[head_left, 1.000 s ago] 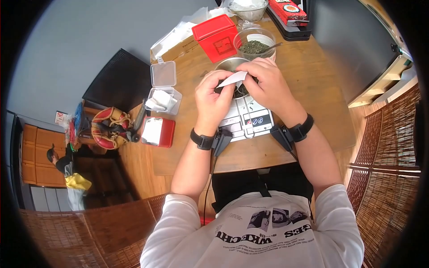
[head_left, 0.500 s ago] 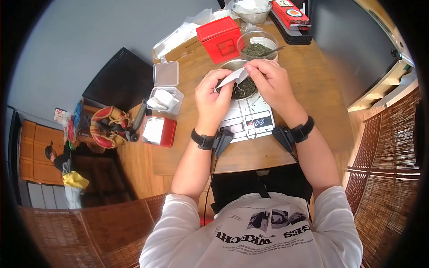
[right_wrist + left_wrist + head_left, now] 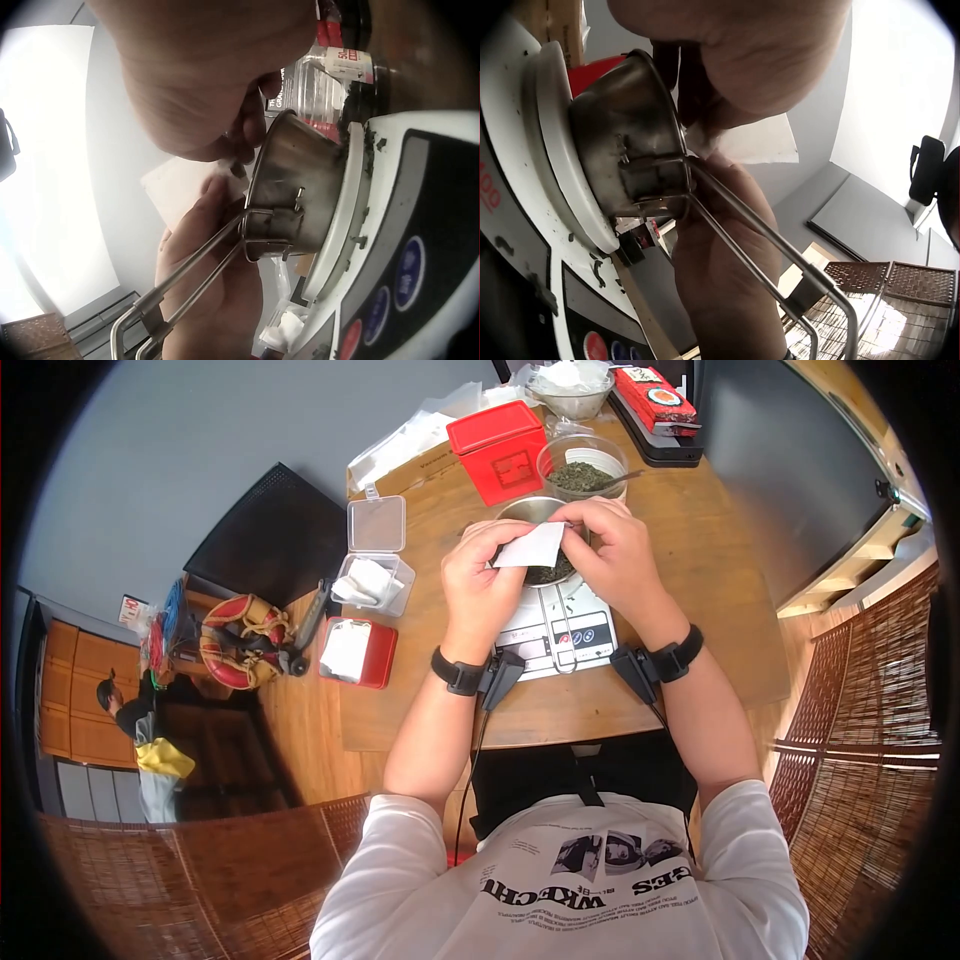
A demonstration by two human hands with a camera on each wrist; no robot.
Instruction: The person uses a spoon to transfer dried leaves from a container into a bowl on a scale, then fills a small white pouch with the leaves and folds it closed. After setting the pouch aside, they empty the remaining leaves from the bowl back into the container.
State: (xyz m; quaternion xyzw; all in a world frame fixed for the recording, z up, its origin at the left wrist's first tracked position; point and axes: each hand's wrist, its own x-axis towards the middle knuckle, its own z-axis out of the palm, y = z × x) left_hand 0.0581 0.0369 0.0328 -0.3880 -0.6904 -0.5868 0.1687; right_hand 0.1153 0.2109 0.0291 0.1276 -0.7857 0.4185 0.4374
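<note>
A small white paper bag [image 3: 532, 547] is held above a steel cup [image 3: 630, 142] of dark green leaves [image 3: 548, 573]. The left hand [image 3: 480, 580] pinches its left side, thumb below and fingers behind. At its right edge the right hand [image 3: 612, 555] has thumb and fingertips together; in the right wrist view a small dark bit lies at the fingertips of the right hand [image 3: 217, 82]. The wire-handled cup stands on a white scale [image 3: 585, 640] with leaf crumbs scattered on it.
Behind the cup stand a red tin [image 3: 500, 455] and a clear tub of leaves [image 3: 582, 472]. At the left are a clear lidded box [image 3: 375, 588] and a red box of white packets [image 3: 378, 657]. Another person [image 3: 140, 720] stands far left.
The paper bag has turned to show its flat face, where it was narrow and tilted before. The right hand has shifted slightly right, off the bag's upper corner.
</note>
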